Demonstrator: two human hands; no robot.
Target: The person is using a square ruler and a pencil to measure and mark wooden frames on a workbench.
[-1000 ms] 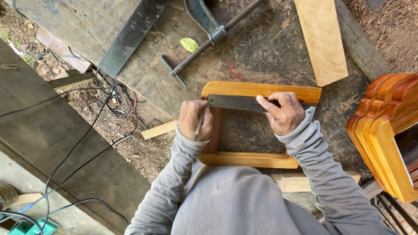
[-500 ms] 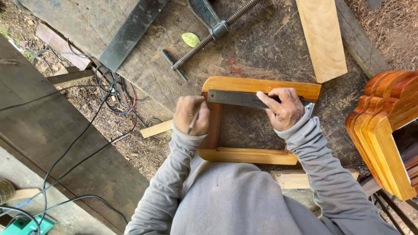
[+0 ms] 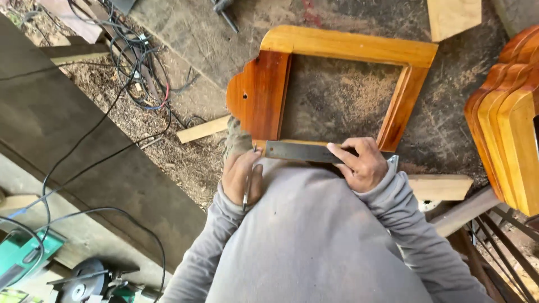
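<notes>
Sawdust covered the dark, worn workbench (image 3: 348, 98) where a person in a grey long-sleeved top bent over a varnished wooden frame (image 3: 337, 50) lying flat near the bench's middle. At the frame's near rail, the right hand (image 3: 359, 164) pressed a flat steel ruler (image 3: 300, 151) down along the wood, fingers spread over the blade's right end. The left hand (image 3: 242, 177), at the ruler's left end beside the frame's darker scalloped side piece, was closed around a thin pencil (image 3: 247, 188) that pointed toward the rail. Off the bench's left edge, a tangle of black cables (image 3: 135, 62) lay on wood shavings, with a pale offcut stick (image 3: 203, 129) just beside the frame's near-left corner. At the bench's right edge stood a stack of curved orange-brown wooden pieces (image 3: 505, 118), and a light board (image 3: 452, 17) rested at the far edge.
</notes>
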